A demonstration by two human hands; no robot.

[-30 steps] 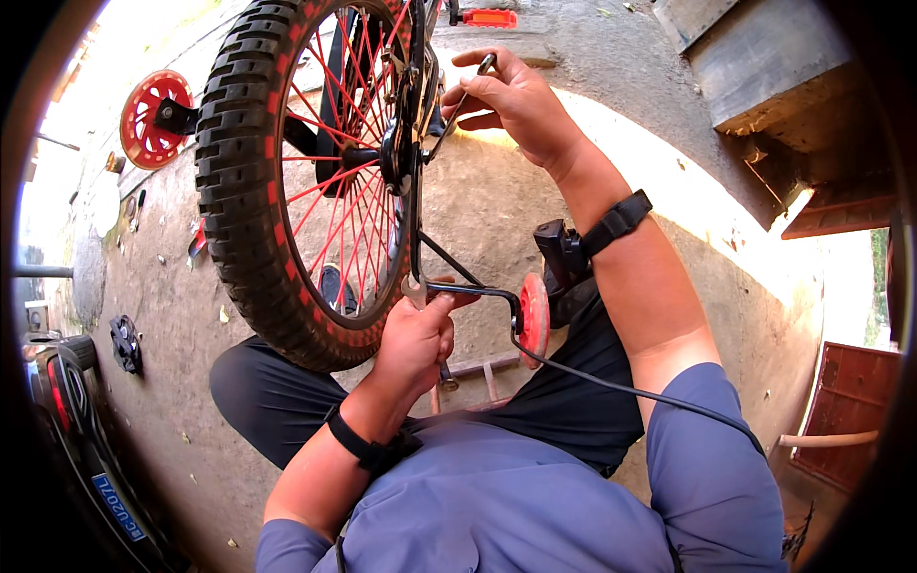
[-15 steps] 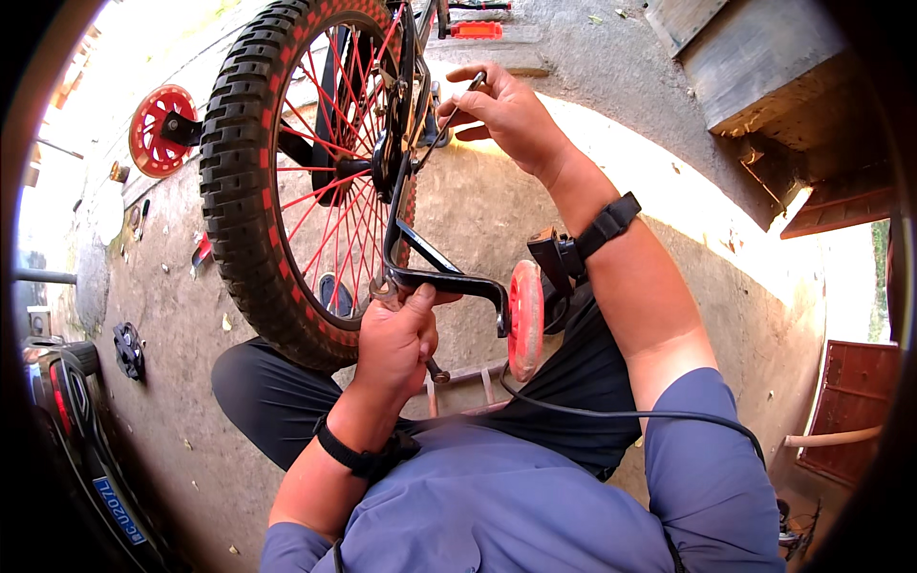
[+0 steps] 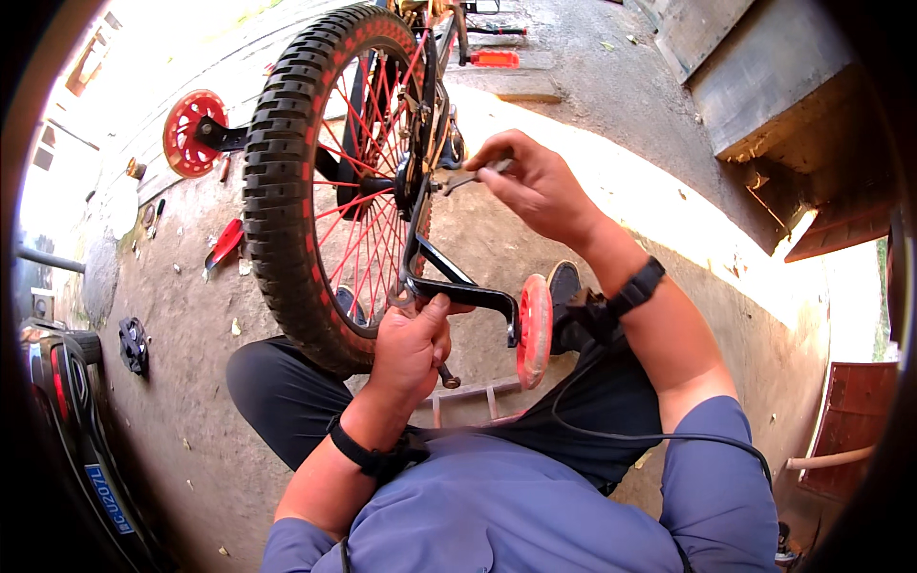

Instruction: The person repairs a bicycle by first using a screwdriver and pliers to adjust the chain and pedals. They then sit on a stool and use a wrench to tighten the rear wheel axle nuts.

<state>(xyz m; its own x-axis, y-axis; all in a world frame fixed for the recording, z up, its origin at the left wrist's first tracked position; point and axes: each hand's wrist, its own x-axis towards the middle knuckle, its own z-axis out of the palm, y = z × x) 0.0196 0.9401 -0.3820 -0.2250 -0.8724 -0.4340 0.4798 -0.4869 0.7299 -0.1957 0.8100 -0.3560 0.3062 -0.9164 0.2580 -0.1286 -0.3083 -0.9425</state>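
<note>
A bicycle wheel with a black knobbly tyre (image 3: 277, 191) and red spokes stands in front of me. The fingers of my left hand (image 3: 411, 349) are closed round a wrench (image 3: 447, 376) and the lower part of a black training wheel bracket (image 3: 468, 291). That bracket runs from near the hub (image 3: 409, 186) to a red-and-white training wheel (image 3: 535, 332). My right hand (image 3: 540, 186) pinches a slim metal tool (image 3: 463, 181), apparently a wrench, with its tip close to the axle end. Part of this tool is hidden by my fingers.
Another training wheel (image 3: 194, 134) sticks out beyond the tyre on the left. A red-handled tool (image 3: 224, 244) and a black part (image 3: 134, 346) lie on the ground. An orange pedal (image 3: 494, 59) is at the far side, a wooden structure (image 3: 774, 86) at the far right, a vehicle (image 3: 81, 430) at left.
My right hand has come lower, and the slim tool has swung from steep to nearly level beside the axle. My left hand keeps its hold. The whole view has shifted slightly.
</note>
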